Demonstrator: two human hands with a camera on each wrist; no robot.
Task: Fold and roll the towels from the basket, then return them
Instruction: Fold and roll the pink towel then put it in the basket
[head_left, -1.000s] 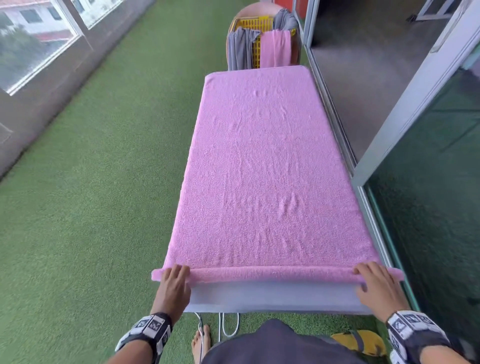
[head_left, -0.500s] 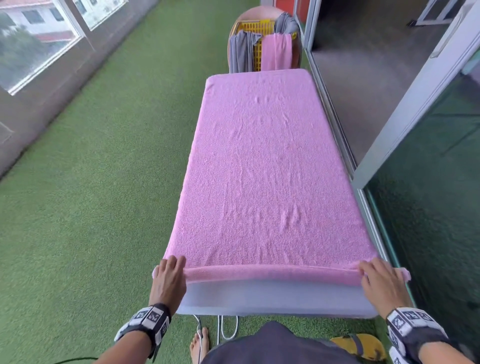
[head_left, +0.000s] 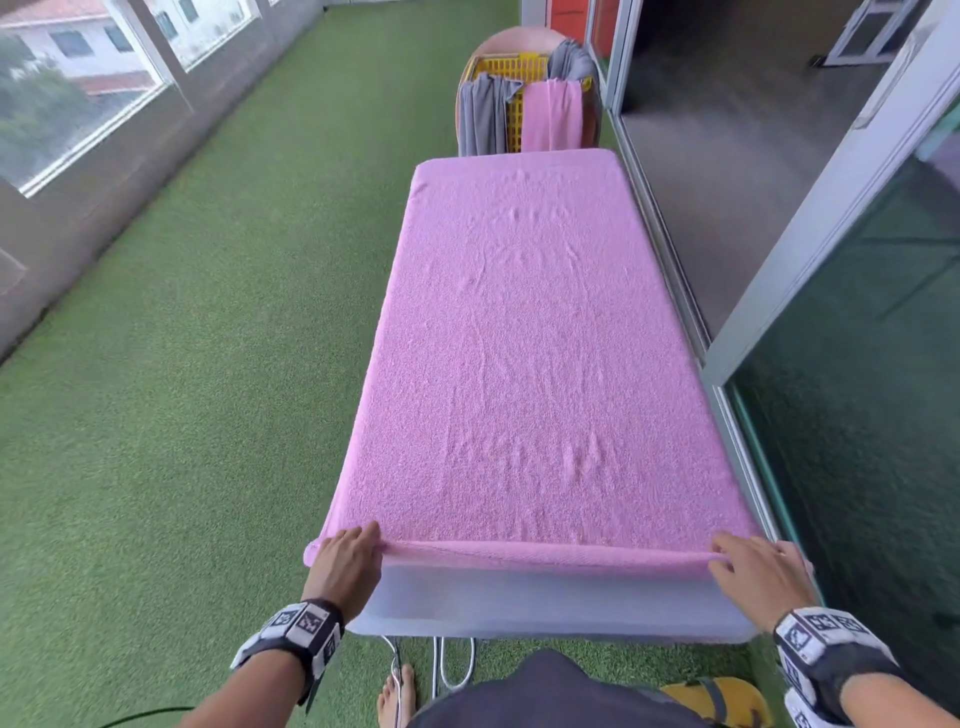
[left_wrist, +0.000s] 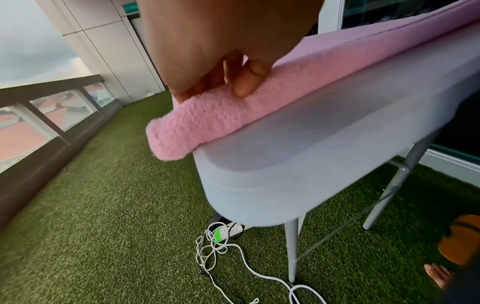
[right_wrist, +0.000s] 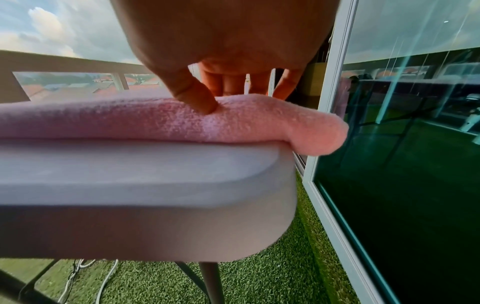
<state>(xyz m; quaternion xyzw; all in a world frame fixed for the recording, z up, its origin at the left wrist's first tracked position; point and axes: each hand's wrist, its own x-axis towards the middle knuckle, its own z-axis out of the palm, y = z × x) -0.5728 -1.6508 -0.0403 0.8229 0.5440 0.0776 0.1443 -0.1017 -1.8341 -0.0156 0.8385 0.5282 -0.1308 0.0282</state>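
A pink towel (head_left: 530, 364) lies flat along a long white table (head_left: 545, 603). Its near edge is turned into a thin roll (head_left: 545, 553). My left hand (head_left: 345, 561) grips the roll's left end, which overhangs the table corner (left_wrist: 207, 123); thumb and fingers curl round it (left_wrist: 233, 82). At the right end my right hand (head_left: 753, 571) pinches the roll, thumb (right_wrist: 197, 98) pressed into its near side, fingers over the top. The yellow basket (head_left: 511, 67) stands beyond the table's far end, with a grey towel (head_left: 480, 117) and a pink one (head_left: 550, 117) draped over its rim.
Green artificial turf (head_left: 208, 364) covers the floor on the left up to a low wall with windows. A glass sliding door (head_left: 857, 415) runs close along the table's right side. White cables and a power strip (left_wrist: 221, 246) lie under the table near my bare foot (head_left: 397, 696).
Both hands have turned the rolled edge a little further onto the towel, away from me. More bare table shows in front of the roll.
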